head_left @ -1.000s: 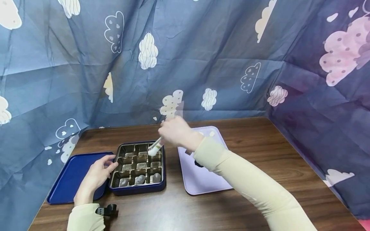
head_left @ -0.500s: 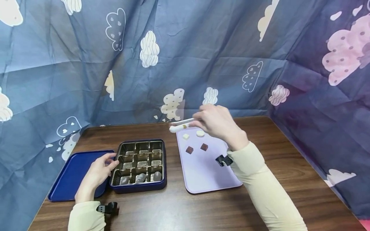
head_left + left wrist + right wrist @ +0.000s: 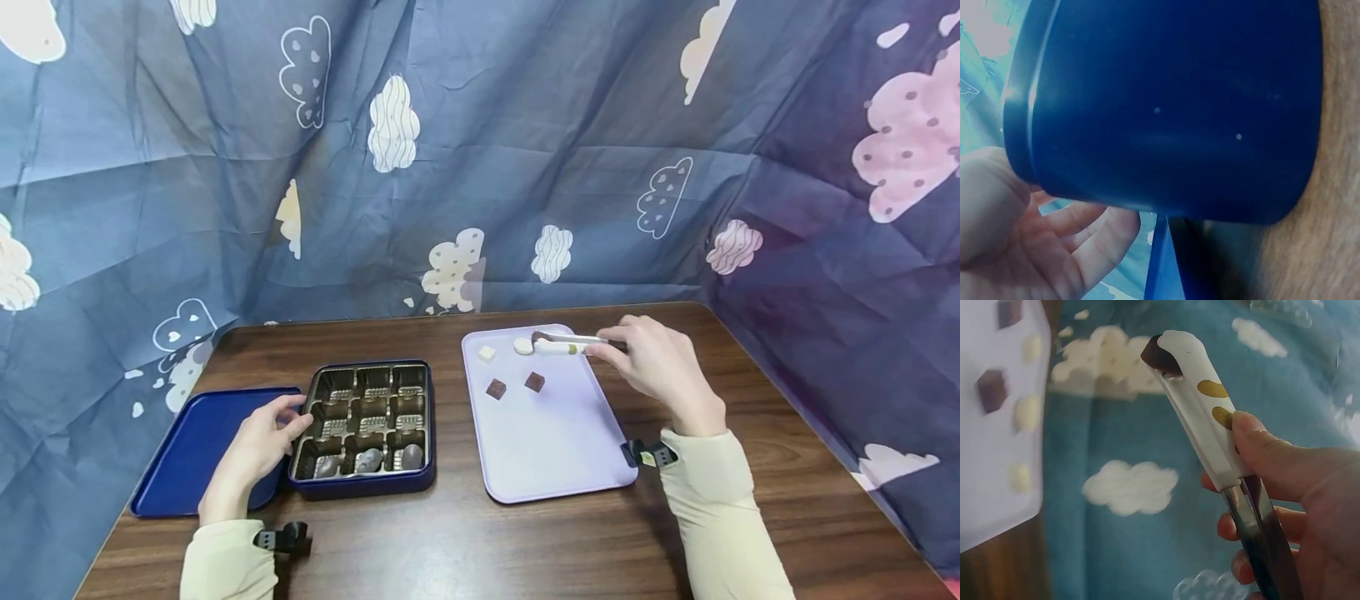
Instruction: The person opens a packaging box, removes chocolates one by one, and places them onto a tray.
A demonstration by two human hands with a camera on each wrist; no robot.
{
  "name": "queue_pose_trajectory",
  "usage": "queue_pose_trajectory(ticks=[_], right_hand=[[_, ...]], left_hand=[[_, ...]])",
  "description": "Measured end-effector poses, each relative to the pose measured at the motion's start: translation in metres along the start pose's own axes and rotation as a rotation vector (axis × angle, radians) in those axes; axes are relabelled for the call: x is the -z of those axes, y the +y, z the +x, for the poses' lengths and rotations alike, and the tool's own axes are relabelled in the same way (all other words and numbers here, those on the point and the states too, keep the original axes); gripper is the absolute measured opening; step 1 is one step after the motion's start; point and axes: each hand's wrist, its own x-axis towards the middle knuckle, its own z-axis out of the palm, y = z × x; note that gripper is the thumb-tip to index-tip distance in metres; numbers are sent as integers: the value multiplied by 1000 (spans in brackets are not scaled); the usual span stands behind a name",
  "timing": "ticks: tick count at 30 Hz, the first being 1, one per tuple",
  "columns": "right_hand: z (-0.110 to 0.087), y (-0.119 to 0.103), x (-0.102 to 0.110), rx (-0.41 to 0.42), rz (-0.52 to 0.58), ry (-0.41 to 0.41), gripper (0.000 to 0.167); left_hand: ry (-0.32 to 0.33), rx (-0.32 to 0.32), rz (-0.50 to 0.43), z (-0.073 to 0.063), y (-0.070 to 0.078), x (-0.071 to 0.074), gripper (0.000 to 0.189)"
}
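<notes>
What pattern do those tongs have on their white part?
The tongs have rounded gold spots there, best seen in the right wrist view.

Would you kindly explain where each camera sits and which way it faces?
Head: worn there, facing forward and down at navy tin and lilac tray; left hand and right hand show.
Left wrist: worn there, facing navy tin's outer wall; left hand partly shows.
Right wrist: worn there, facing tongs and curtain; right hand partly shows.
Head and right wrist share the lilac tray and tongs gripping a brown piece.

The right wrist view crops the tongs and lavender tray, whose brown pieces look blurred.
</notes>
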Motion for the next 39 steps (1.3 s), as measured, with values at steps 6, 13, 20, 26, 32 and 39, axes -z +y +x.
queue_pose_trajectory(ticks=[6,13,20,26,32,39], right_hand=[[-19,26,-16,-97,15,-90,37],[-19,40,-32,-196,84,-243,43],[-20,49,-51,-272,106,-373,36],[-20,54,-57,-332,151,-452,40],[-20,55,-56,-364,167,-485,49],[-21,54,-45,-367,95,-444,49]], left_hand=[[-6,-1,0,0,0,-1,47],[-9,8,-1,0,1,-1,48],[-8,8,3,0,2,0,48],[-14,13,7,0,2,2,49],[-7,2,4,1,1,3,49],[-13,13,3,0,2,2,50]])
